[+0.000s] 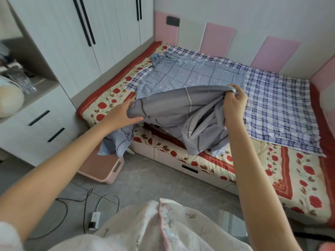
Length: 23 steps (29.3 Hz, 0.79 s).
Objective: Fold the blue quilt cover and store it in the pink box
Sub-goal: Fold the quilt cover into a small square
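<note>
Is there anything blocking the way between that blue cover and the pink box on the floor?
Nothing separate does. The pink box sits on the floor beside the bed; only a hanging corner of the blue quilt cover, held by both hands, drapes over its top.

pink box: top hidden under hanging blue quilt cover | left hand: fingertips hidden in cloth

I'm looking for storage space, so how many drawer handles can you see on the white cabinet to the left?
2: an upper black handle and a lower one on the cabinet, left of the bed. More may be out of view.
</note>
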Tool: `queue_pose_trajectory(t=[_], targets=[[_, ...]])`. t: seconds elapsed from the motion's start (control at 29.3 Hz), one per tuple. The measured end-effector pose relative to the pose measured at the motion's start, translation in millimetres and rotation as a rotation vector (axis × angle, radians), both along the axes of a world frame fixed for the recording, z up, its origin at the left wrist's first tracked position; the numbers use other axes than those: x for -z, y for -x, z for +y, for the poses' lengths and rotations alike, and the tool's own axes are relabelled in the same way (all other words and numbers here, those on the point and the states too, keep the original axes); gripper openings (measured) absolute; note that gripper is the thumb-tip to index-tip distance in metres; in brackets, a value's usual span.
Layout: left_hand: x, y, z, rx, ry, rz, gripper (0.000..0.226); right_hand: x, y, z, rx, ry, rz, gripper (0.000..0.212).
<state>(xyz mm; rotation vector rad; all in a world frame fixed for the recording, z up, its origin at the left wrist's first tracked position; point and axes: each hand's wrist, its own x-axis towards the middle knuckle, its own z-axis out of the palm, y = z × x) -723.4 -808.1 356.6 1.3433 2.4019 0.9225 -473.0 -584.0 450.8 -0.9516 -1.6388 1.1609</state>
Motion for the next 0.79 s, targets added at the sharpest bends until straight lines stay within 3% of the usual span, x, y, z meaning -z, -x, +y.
queue_pose_trajectory(t=[0.03,0.14,0.17,0.38,0.51,0.68,0.79], targets=[[-1.4,3.7,-0.3,-0.003,0.010,0.083,0.036,-0.9,2.2,1.4,0.003,0.004,0.010,0.036],[-8.7,10.3,2.2,-0.041,-0.091,0.215,0.008,-3.1,9.6,1.2,0.034,0.024,0.068,0.037],[-8.6,15.4,3.0,-0.073,-0.106,0.225,0.011,-3.7,11.4,-1.0,0.055,0.031,0.107,0.037],[11.5,47.0,-4.8,-0.395,-0.052,0.044,0.020,-15.1,14.8,3.5,0.195,0.071,0.411,0.042],[-1.5,55.9,0.6,-0.321,-0.001,0.053,0.016,-16.7,16.1,21.5,0.238,0.061,0.389,0.041],[-49.8,62.1,13.2,-0.263,-0.160,0.093,0.041,-4.7,16.7,39.9,0.296,0.059,0.275,0.040],[-79.6,65.7,23.0,-0.248,-0.206,0.154,0.023,1.7,16.0,40.3,0.311,0.045,0.246,0.036]])
